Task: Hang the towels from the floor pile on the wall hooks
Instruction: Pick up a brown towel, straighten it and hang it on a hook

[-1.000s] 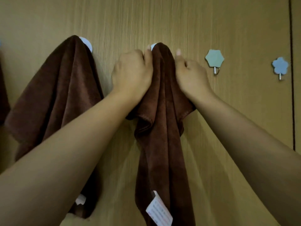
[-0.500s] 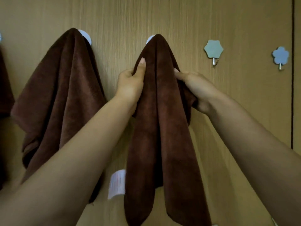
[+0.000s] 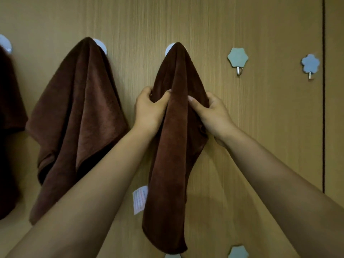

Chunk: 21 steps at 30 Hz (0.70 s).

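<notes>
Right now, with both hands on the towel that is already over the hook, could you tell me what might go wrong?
1. Both the left hand and the right hand pinch the middle brown towel; a downward tug might pull it off its white round hook, or loosen the hook itself.
2. The towel hangs from one bunched point, so it may slip once released.
3. Spreading it leftward could crowd the neighbouring brown towel.

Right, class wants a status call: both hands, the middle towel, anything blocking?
Left hand and right hand both gripping the middle towel. Towel draped over its white hook. Free hexagon hook alongside; nothing in the way.
</notes>
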Tool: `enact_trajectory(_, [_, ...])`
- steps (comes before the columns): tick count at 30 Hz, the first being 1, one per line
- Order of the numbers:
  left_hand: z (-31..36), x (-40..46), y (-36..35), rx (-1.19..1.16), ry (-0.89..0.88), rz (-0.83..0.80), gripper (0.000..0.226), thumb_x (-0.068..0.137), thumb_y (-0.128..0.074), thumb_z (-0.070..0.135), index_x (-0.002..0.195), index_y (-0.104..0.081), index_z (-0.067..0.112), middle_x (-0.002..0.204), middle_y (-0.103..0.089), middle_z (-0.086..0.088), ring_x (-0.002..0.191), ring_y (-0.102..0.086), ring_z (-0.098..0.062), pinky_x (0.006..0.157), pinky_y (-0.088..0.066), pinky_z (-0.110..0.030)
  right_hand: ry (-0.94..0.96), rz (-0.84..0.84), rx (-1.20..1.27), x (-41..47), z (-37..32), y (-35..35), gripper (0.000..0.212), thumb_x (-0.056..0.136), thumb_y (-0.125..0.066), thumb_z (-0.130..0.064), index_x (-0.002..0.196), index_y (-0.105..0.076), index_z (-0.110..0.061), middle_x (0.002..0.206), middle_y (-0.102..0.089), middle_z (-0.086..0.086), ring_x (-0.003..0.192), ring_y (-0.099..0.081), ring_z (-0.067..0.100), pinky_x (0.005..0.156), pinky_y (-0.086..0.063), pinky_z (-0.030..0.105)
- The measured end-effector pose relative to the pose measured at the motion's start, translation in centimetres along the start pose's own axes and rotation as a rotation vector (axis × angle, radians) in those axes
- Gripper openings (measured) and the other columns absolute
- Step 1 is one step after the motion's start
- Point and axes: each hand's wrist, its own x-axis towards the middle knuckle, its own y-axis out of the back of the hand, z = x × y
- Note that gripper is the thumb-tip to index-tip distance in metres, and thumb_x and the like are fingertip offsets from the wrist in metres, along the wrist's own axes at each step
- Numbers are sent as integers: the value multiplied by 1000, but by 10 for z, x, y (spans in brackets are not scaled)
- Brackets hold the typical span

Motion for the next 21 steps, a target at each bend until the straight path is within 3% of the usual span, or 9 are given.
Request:
enact_trajectory(6, [-13,-24,5,-18,27,1,22,85,-67,27,99,-55,16,98,-66,1,91,-64,-12,85,-52,-26,-3,79,-75,-23,7,-4,30,94,-54,-29,120,-54,-12,107,-61,-4,102,-60,12,88,-48,22])
enact_trajectory(11, [-34,-49,15,26,37,11,29,81,-71,31,103,-54,20,100,-64,5,97,-62,-13,89,-49,-28,-19,125,-152,-54,24,-5,33,96,-51,-29,124,-53,-13,117,-63,3,106,-59,16,95,-48,31])
enact_trajectory(14, [-38,-62,20,106,51,34,27,82,-69,33,100,-54,19,95,-62,4,88,-60,-10,81,-47,-23,-56,165,-276,-74,35,-3,23,95,-52,-33,105,-60,-14,92,-66,1,85,-63,14,77,-50,26])
enact_trajectory(16, [-39,-79,23,191,41,48,20,88,-63,35,89,-51,18,80,-56,8,72,-53,-4,68,-42,-12,-62,143,-433,-93,40,0,23,96,-49,-35,86,-57,-15,72,-59,-3,65,-56,10,58,-42,20])
enact_trajectory(17, [-40,-89,24,235,30,45,20,91,-57,35,83,-50,18,75,-53,9,66,-49,-1,60,-38,-6,-42,118,-510,-102,42,1,25,97,-47,-33,84,-57,-15,71,-58,-3,64,-55,11,55,-41,20])
enact_trajectory(19, [-47,-110,27,286,16,24,27,97,-46,34,78,-50,16,70,-52,7,62,-47,-1,53,-36,-7,9,69,-656,-120,48,0,27,99,-43,-28,94,-62,-9,83,-64,3,75,-60,18,65,-47,27])
enact_trajectory(21, [-56,-132,34,305,32,11,35,100,-38,33,82,-55,9,72,-56,-1,66,-53,-12,61,-42,-24,5,-13,-776,-138,54,-4,26,99,-42,-22,104,-63,-7,95,-67,9,84,-62,24,72,-50,34])
